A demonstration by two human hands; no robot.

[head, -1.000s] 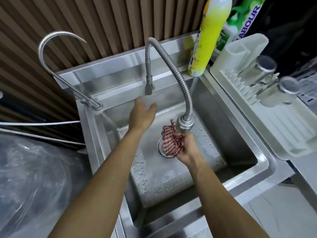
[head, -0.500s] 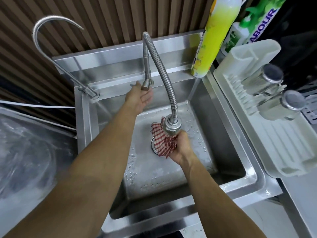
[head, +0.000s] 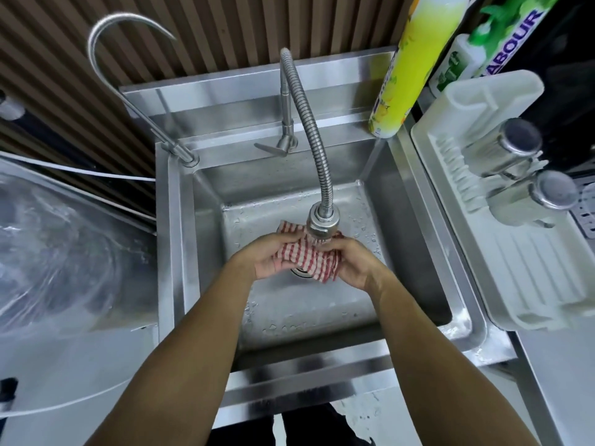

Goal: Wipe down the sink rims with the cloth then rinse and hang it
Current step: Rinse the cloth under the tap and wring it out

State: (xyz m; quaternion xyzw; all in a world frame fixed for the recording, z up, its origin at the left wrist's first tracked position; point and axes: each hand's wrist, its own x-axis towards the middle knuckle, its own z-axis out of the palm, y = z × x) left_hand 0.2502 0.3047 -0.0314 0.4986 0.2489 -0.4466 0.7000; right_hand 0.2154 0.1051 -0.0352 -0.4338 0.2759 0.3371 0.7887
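Both hands, left hand (head: 269,259) and right hand (head: 354,263), pinch the checked cloth (head: 310,257) bunched between them under the spray head (head: 323,222); gripped that loosely, running water could drag it onto the drain (head: 301,272) below.

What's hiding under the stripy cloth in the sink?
Under the red-and-white cloth a bit of the round metal drain peeks out in the sink floor. The rest of the drain is covered by the cloth and both hands, left hand and right hand.
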